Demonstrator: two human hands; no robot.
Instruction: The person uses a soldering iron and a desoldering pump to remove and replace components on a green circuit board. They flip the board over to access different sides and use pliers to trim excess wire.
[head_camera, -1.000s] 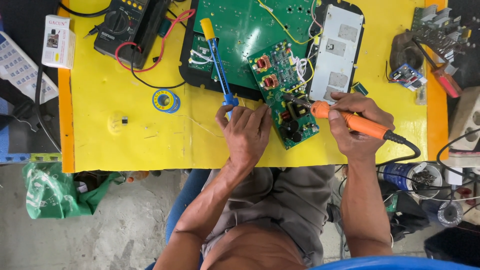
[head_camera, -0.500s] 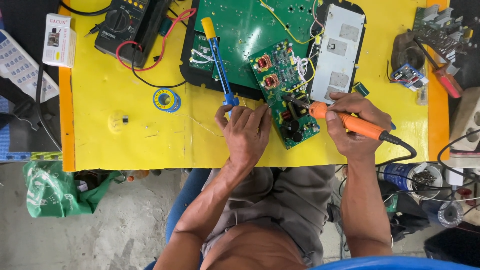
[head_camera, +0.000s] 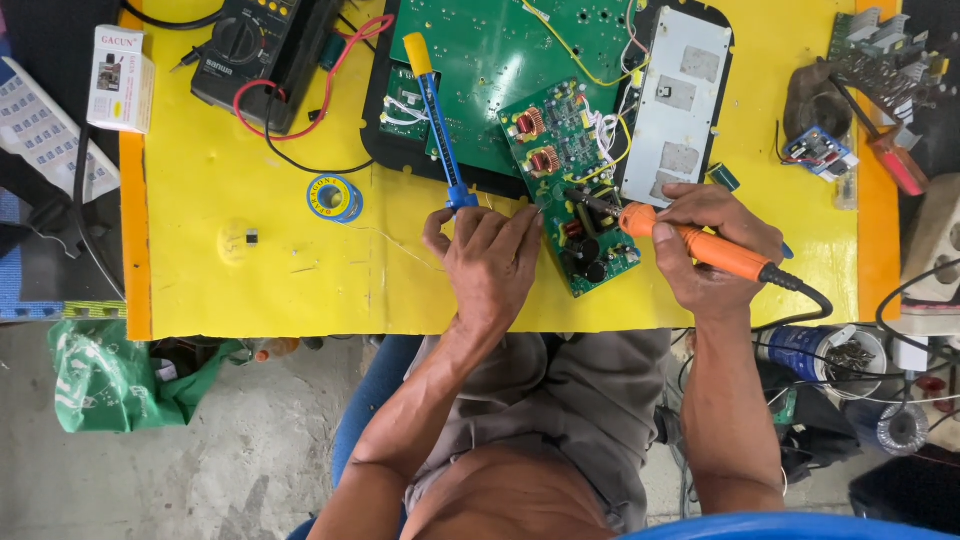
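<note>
My right hand (head_camera: 712, 250) grips an orange-handled soldering iron (head_camera: 700, 245), its tip resting on a small green circuit board (head_camera: 570, 180) with copper coils. My left hand (head_camera: 490, 262) sits just left of that board, fingers curled around the lower end of a blue desoldering pump (head_camera: 440, 120) with a yellow cap, which points up and away over a large green circuit board (head_camera: 500, 50) in a black tray. A thin strand of solder wire runs from near my left fingers toward a blue solder spool (head_camera: 334, 198).
The yellow table (head_camera: 250, 280) also holds a black multimeter (head_camera: 255, 50) with red and black leads, a grey metal plate (head_camera: 678, 100), a small white box (head_camera: 118, 78), and loose parts at far right (head_camera: 860, 70). The iron's black cable (head_camera: 810, 295) drops off the front edge.
The soldering iron tip has shifted slightly up and left on the small board. My left hand stays in place with the pump.
</note>
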